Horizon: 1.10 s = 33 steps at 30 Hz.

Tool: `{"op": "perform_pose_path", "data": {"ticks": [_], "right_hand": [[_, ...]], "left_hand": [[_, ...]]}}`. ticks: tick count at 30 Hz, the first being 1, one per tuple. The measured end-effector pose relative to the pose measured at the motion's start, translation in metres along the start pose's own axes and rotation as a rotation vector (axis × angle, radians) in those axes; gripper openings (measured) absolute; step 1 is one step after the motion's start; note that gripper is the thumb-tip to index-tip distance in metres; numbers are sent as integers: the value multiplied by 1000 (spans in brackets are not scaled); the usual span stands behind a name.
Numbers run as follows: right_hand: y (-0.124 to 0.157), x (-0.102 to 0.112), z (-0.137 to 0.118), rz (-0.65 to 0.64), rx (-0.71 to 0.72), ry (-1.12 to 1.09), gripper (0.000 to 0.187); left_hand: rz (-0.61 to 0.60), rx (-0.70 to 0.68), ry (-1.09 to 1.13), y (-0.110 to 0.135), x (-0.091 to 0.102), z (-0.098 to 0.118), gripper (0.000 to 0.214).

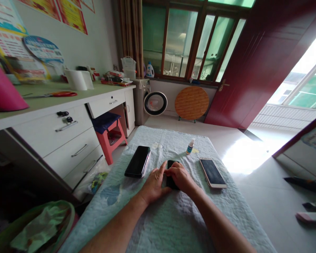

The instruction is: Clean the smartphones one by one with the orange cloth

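A dark smartphone (173,163) lies on the cloth-covered table, partly hidden under both hands. My left hand (154,182) grips it along its left side, with the thumb low and the fingers near the top. Over the phone, my right hand (179,174) is closed with its fingers bent down; whatever is in the fingertips is too small to make out. To the left sits a stack of dark phones (138,161). A phone with a pale frame (213,173) lies face up on the right. Behind the hands stands a small spray bottle (190,147) with a white cap.
The table wears a light blue quilted cloth (158,225). On the left is a white desk (52,130) with scissors (60,94) on top and a red stool (109,137) under it. A bin (71,214) stands at lower left. A washing machine (142,100) is at the back.
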State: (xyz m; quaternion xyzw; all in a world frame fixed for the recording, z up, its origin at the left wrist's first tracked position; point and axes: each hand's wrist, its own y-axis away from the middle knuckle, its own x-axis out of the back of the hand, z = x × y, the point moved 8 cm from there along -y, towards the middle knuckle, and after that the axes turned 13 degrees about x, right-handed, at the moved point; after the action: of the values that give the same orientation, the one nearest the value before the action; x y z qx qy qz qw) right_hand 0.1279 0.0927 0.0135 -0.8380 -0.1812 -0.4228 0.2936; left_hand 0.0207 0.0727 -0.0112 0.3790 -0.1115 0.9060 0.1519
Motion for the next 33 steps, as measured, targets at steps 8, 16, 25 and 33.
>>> {"op": "perform_pose_path", "data": {"ticks": [8, 16, 25, 33], "right_hand": [[3, 5, 3, 24, -62, 71, 24], [-4, 8, 4, -53, -123, 126, 26], [-28, 1, 36, -17, -188, 261, 28], [-19, 16, 56, 27, -288, 339, 26]], "left_hand": [[30, 1, 11, 1, 3, 5, 88], [2, 4, -104, 2, 8, 19, 35], [-30, -12, -180, 2, 7, 23, 27], [-35, -35, -197, 2, 9, 27, 26]]}}
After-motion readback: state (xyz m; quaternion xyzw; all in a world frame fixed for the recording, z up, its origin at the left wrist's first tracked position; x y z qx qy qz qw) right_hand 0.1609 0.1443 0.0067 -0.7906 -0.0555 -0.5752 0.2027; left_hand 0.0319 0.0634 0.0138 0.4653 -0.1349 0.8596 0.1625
